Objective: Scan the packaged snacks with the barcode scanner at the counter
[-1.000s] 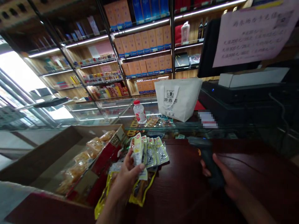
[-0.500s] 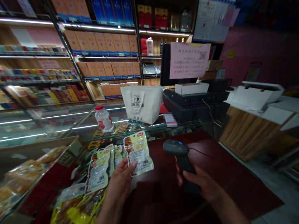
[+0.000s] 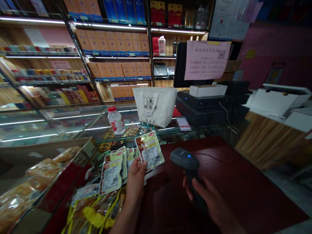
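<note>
Between thumb and fingers, my left hand (image 3: 136, 174) pinches the lower left edge of a yellow-green and brown snack packet (image 3: 151, 150), its printed label and barcode facing me. Wrapped round the handle of a dark barcode scanner (image 3: 185, 159) is my right hand (image 3: 203, 191); a blue light glows on the scanner's top. The scanner head points left towards the packet, with a gap between them. Several similar snack packets (image 3: 111, 174) lean in a row just left of my left hand. Below them lie clear-and-yellow plastic food packs (image 3: 95, 211).
A cardboard box (image 3: 65, 182) of wrapped bread stands left. On the glass counter are a red-capped bottle (image 3: 116, 122) and a white tote bag (image 3: 156, 105). A monitor with a pink notice (image 3: 207, 61) stands behind the dark red tabletop (image 3: 234, 182). Stocked shelves line the back.
The whole view has shifted, so the surroundings sit further right. The scanner now appears closer to the packet and turned slightly. Both hands keep their hold.
</note>
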`<state>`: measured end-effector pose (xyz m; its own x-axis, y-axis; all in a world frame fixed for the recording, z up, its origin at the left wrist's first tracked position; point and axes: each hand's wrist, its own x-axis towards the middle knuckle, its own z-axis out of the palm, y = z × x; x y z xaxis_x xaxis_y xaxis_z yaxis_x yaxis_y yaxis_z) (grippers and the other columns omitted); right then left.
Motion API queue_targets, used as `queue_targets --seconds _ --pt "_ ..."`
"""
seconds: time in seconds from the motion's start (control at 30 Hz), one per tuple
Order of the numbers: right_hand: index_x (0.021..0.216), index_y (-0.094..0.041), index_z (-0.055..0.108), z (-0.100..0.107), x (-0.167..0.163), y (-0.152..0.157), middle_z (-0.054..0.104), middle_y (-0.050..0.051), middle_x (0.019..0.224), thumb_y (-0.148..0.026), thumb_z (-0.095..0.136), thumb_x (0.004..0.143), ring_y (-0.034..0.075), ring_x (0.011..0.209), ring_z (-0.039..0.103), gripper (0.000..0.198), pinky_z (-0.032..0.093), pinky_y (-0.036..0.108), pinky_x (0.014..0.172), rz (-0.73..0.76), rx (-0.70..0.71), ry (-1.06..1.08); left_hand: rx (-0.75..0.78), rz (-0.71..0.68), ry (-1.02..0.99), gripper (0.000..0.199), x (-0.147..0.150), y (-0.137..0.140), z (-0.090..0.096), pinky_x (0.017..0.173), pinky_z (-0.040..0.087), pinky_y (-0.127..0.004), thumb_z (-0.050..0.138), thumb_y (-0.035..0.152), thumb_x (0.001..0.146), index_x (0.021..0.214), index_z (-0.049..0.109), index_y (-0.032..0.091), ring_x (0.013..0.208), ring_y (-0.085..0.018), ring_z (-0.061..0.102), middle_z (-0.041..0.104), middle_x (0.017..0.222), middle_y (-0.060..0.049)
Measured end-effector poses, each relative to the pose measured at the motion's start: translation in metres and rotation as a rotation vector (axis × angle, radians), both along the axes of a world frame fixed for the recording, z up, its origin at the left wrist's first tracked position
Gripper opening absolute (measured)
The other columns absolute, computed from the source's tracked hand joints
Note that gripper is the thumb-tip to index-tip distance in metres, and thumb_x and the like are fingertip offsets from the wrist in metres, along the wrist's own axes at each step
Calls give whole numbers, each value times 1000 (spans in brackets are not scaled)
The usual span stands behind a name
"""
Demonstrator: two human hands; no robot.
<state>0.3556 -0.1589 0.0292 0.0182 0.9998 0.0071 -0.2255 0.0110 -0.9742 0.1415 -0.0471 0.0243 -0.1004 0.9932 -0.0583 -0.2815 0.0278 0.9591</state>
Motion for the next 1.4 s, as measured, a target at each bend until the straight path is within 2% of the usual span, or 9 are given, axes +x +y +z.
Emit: queue_targets --seconds 0.17,0.37,0.57,0.77,0.93,1.1,1.23,1.33,1.4 --pt "97 -16 63 -20 -20 2 54 2 70 -67 57 86 16 64 50 53 41 28 64 -3 -51 -270 41 11 -56 54 -1 2 -6 72 52 -30 81 44 65 104 57 17 76 -21 70 73 81 -3" --pt "97 -16 67 -28 -26 -1 60 5 75 -69 63 79 18 66 52 56 44 29 63 -94 -106 -262 18 61 -42 52 -2 -1 -8 65 47 -25 85 44 61 98 62 16 70 -17 66 73 88 -5" --pt "107 -15 61 -28 -21 -1 56 3 74 -66 51 90 16 64 49 54 41 27 62 50 -75 -316 0 62 -59 50 0 -2 -5 64 46 -22 88 39 54 91 65 15 74 -17 67 73 85 -5" --pt "109 -15 61 -28 -20 -1 56 3 77 -62 51 93 14 63 48 50 40 27 62 88 -52 -286 -4 82 -48 39 3 -2 -11 54 43 -19 83 35 58 85 64 15 54 -10 58 71 75 -1" --pt "112 -15 59 -33 -18 0 57 4 79 -64 49 93 15 65 49 53 40 27 62 91 -68 -314 -17 73 -41 49 -1 2 -20 58 47 -21 86 41 58 93 66 14 63 -14 65 73 81 -5" --pt "100 -16 61 -26 -17 0 54 2 72 -69 51 89 14 61 47 55 38 27 60 68 -77 -257 -40 47 -47 51 -2 5 -23 61 50 -22 87 40 59 97 66 14 68 -15 68 74 85 -5" --pt "92 -17 67 -18 -5 -5 58 3 70 -78 54 81 14 58 47 64 37 27 59 -119 -142 -123 -161 -61 -72 48 12 5 -29 53 49 -19 88 31 57 96 66 14 63 -14 67 74 87 -6" --pt "93 -15 67 -27 17 -10 55 3 64 -79 54 80 13 58 45 66 35 26 57 -201 -211 3 -254 -254 -159 41 35 7 -38 65 56 -23 85 24 62 97 68 12 73 -18 71 74 91 -10" --pt "104 -16 65 -41 36 -14 60 3 72 -74 60 80 12 58 43 63 34 24 55 -316 -210 156 -299 -390 -208 34 59 11 -43 73 57 -27 82 19 66 96 68 11 78 -20 72 74 93 -13"
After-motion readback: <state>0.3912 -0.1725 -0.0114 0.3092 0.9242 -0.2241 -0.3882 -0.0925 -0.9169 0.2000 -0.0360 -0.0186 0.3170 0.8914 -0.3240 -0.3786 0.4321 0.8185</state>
